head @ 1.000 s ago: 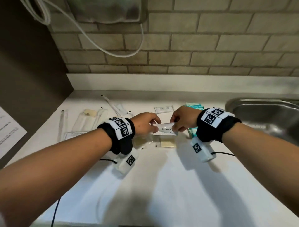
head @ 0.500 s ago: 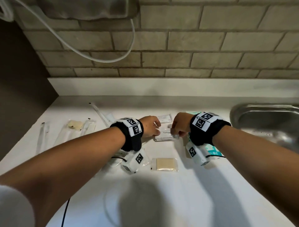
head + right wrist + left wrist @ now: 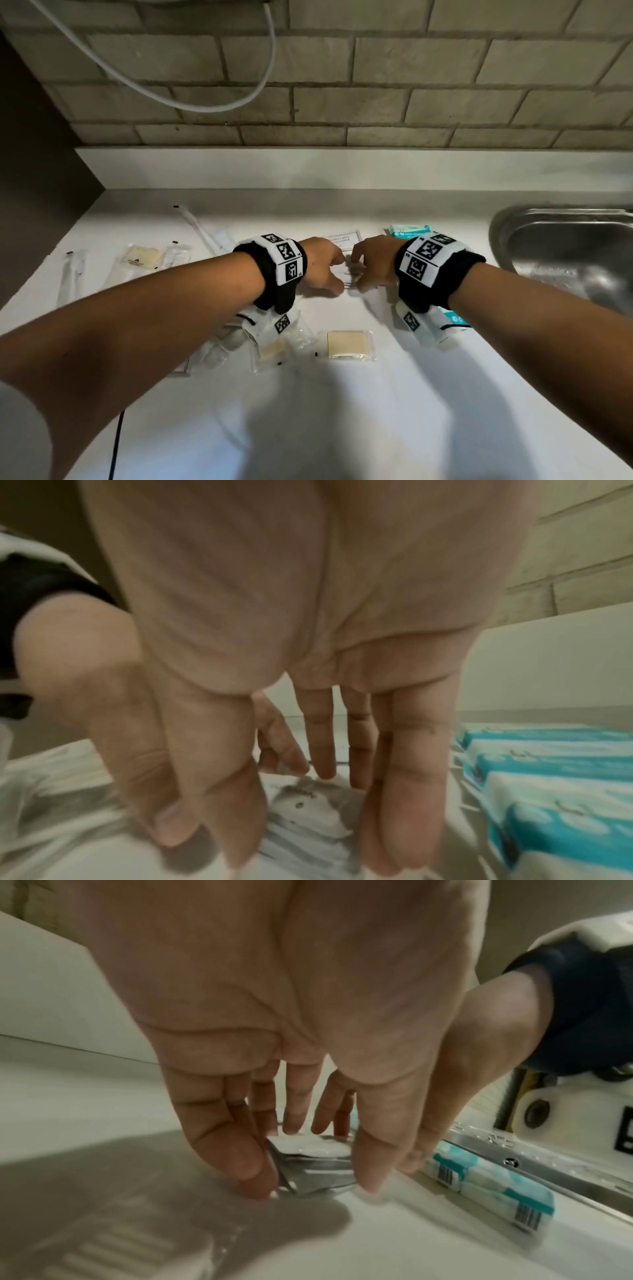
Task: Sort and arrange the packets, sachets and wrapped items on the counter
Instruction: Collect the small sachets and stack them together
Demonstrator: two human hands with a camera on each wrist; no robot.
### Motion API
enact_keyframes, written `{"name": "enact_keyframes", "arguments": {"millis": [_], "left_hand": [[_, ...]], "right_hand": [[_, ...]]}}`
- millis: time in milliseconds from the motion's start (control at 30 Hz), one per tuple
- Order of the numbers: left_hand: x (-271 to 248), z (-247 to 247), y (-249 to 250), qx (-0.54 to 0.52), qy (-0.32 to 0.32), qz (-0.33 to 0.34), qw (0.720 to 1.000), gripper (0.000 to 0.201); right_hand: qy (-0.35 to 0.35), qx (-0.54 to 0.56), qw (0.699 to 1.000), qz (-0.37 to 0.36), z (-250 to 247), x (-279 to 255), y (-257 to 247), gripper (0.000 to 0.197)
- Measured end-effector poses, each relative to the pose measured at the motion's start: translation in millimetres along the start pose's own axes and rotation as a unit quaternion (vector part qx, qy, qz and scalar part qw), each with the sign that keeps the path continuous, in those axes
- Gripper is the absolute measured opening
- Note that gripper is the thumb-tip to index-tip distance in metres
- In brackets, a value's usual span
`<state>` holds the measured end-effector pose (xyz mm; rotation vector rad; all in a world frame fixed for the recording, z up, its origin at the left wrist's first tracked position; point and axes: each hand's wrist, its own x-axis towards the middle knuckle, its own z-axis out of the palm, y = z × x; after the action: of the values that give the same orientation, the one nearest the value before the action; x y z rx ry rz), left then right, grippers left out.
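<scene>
A wall of grey-beige brick-shaped tiles with dark grout lines rises behind the counter, which is white and smooth. A plain white upstand runs along the foot of the tiles where they meet the counter. A white cable hangs in a loose loop across the tiles at the upper left. A dark brown panel closes off the left side. At the right a stainless steel sink is set into the counter, its basin showing water drops. The light is dim and comes from behind the viewer, throwing soft grey shadows on the near counter surface.
</scene>
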<state>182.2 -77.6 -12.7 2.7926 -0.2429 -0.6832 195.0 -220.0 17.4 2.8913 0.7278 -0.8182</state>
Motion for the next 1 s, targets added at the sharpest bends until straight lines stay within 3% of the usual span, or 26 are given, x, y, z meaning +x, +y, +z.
{"name": "enact_keyframes", "arguments": {"millis": [100,233,633,833,1000], "left_hand": [[0.4,0.9,4.1,0.019,0.002,0.01,1.0,0.052],[1.2,3.3,7.6,0.023,0.032,0.002,0.999,0.039],[-0.3,2.0,8.8,0.015,0.03,0.016,0.999,0.041],[-5.7,1.3,5.0,-0.013,0.029,0.024,0.999,0.062],[-8.1,1.6,0.8,-0.02,0.028,0.022,0.999,0.061]], "right_hand": [[-0.007,-0.013,1.0,-0.008,3.8,8.1,-1.9,0.052],[0.01,-0.024,1.0,-0.004,10.7,16.7,-1.8,0.047],[0.031,-0.042,0.999,0.008,14.9,21.0,-3.9,0.042],[0.036,-0.043,0.998,0.014,16.4,18.4,-4.1,0.044],[0.034,-0.04,0.998,0.017,15.7,12.8,-5.9,0.047]]}}
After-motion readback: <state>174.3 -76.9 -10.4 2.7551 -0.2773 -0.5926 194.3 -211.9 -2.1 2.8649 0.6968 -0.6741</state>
